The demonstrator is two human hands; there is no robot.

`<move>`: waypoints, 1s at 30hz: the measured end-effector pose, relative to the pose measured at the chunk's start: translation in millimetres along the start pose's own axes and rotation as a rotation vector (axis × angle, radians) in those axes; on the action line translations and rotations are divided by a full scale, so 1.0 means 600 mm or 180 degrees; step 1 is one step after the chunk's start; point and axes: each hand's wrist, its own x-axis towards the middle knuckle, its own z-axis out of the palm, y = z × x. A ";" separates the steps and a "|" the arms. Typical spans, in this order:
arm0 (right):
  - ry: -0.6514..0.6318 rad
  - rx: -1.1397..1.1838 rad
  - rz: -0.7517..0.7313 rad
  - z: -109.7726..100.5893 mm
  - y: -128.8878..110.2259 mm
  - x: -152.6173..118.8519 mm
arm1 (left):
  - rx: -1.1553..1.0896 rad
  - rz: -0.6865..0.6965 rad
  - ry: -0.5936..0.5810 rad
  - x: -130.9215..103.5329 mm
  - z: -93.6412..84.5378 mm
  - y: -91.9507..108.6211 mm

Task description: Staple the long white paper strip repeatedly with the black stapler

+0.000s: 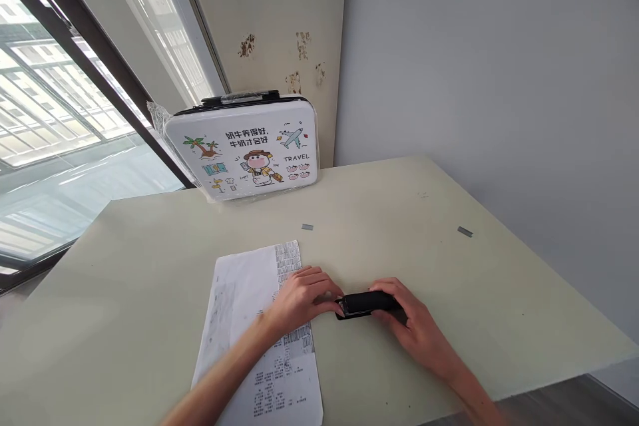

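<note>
A black stapler lies on the table, pointing left. My right hand grips its right end, thumb in front and fingers behind. At the stapler's left end, my left hand pinches with thumb and fingertips; the detail between them is too small to make out. Below my left forearm is a printed paper sheet, partly hidden by the arm and hand. Two small grey strips that look like staples rest farther back: one strip beyond the paper, another strip toward the right edge.
A white case with cartoon prints and a black handle, wrapped in clear plastic, stands at the back of the pale table. A window is at the left. A grey wall borders the table's right side.
</note>
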 end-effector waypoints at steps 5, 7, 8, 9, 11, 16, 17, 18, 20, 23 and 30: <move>0.0086 -0.0027 -0.0075 0.003 0.007 0.001 | 0.0055 -0.0035 0.0065 0.012 0.015 -0.007; 0.0057 -0.0028 -0.0055 0.003 0.008 0.000 | 0.0074 -0.0052 0.0096 0.012 0.017 -0.007; 0.0036 -0.0021 -0.0038 0.003 0.008 0.000 | 0.0102 -0.0078 0.0108 0.012 0.017 -0.006; 0.0010 -0.0013 -0.0018 0.002 0.008 0.000 | 0.0151 -0.0125 0.0117 0.010 0.016 -0.003; -0.0023 0.0008 0.0031 0.001 0.007 -0.001 | 0.0300 -0.0239 0.0102 0.000 0.009 0.007; 0.0033 0.0017 0.0056 0.001 0.004 -0.002 | 0.0710 -0.0547 -0.0068 -0.091 -0.033 0.052; 0.0050 0.0011 0.0053 0.002 0.003 -0.003 | 0.0793 -0.0573 -0.0082 -0.119 -0.042 0.061; 0.0061 0.0005 0.0057 0.002 0.002 -0.003 | 0.0896 -0.0603 -0.0150 -0.150 -0.049 0.071; 0.0052 0.0004 0.0098 0.002 0.000 -0.004 | 0.1140 -0.0670 -0.0316 -0.209 -0.059 0.087; -0.0001 0.0010 0.0208 0.001 -0.003 -0.008 | 0.1382 -0.0694 -0.0406 -0.280 -0.058 0.105; 0.0072 -0.0079 0.0218 0.005 -0.005 -0.018 | 0.1673 -0.0626 -0.0391 -0.328 -0.037 0.140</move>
